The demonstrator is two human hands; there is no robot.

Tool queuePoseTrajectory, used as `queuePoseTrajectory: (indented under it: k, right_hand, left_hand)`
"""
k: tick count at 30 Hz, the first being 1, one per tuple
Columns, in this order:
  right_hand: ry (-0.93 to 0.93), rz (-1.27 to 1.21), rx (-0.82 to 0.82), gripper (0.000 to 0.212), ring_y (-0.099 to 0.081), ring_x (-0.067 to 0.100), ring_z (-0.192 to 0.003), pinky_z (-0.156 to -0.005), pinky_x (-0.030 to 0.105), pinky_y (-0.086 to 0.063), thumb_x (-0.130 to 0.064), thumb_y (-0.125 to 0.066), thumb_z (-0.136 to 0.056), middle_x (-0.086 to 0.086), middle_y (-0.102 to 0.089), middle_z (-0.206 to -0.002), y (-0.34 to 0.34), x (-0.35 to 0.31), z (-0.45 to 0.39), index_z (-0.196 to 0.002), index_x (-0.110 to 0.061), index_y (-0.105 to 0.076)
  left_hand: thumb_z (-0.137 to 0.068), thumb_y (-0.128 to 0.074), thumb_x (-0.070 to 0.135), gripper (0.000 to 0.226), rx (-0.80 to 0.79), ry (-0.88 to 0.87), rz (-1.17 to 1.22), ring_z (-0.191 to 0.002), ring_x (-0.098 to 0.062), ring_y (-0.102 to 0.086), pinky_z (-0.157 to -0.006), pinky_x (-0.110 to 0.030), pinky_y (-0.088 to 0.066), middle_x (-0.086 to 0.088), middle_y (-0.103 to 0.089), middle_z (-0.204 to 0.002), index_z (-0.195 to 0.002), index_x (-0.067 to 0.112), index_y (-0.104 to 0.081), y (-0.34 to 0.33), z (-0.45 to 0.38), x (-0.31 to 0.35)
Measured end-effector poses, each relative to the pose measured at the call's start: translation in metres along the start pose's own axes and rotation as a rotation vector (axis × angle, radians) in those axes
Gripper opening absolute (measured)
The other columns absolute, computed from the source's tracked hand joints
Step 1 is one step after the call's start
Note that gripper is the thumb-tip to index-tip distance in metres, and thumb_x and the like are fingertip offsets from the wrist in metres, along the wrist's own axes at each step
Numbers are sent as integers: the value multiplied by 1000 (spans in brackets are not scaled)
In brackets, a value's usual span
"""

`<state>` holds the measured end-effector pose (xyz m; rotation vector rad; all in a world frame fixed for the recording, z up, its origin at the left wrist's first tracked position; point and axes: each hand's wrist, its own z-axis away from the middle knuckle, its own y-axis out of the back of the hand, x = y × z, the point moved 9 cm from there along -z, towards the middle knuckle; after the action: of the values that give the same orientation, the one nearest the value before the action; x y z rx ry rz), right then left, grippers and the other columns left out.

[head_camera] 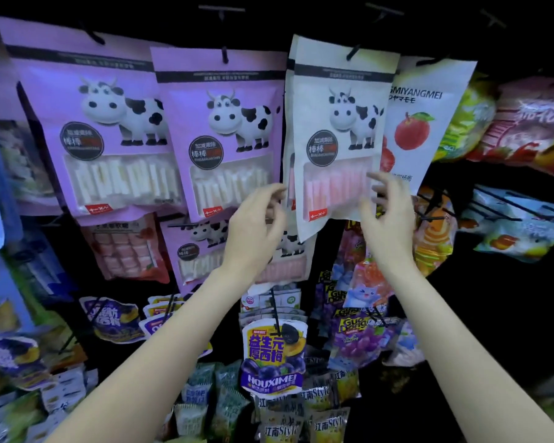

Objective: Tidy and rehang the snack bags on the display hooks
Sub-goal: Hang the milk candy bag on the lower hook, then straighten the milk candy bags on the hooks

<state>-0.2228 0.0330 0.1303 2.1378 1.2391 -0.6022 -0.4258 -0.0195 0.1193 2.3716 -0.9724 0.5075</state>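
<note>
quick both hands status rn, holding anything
Left hand: open, fingers curled, holding nothing.
Right hand: open, fingertips at the edge of the white cow-print snack bag, not gripping.

cow bag (339, 132) between hands, hook (354, 52) above

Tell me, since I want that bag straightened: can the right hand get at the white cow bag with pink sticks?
Probably yes. The right hand is open at the lower right edge of the white cow bag, with nothing between them; the left hand is at its other side.
</note>
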Motion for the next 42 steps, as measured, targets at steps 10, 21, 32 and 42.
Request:
queuePoseTrajectory:
  k: [10, 21, 32, 42]
  right_hand:
    - [-323, -326, -165, 77, -46, 16, -117, -90, 21, -38, -32, -68, -84, 5, -46, -128, -12, 23, -64, -144, -19, -22]
    - [-310, -420, -478, 48, -66, 16, -99, -81, 32, -53, -20, -78, -67, -6, -71, -104, 7, 32, 36, -110, -23, -57]
    - [-652, -361, -547, 32, -62, 16, -102, -91, 34, -49, -6, -67, -82, 0, -66, -111, -87, 116, 127, -108, -22, -55]
    - [-726, -491, -416, 44, -57, 18, -114, -103, 45, -43, -11, -68, -83, 1, -61, -123, -108, 119, 129, -122, -21, -51]
  left_hand:
    - [-88, -62, 15, 57, -205, 122, 78, -86, -20, -64, -85, -37, -51, -3, -64, -105, -139, 16, -36, -28, -34, 29]
    - [-86, -66, 17, 55, -472, 240, 195, -83, 0, -64, -70, -17, -50, 18, -63, -103, -116, 47, -31, -25, 76, -15]
    - [-94, -39, 21, 47, -337, 81, -392, -132, -16, -29, -110, -34, -27, -10, -40, -144, -138, 4, -42, -21, 82, -70]
    - [-102, -23, 35, 52, -634, 16, -621, -145, -18, 5, -115, -34, 1, 0, 2, -158, -150, 21, -7, -83, 75, -87]
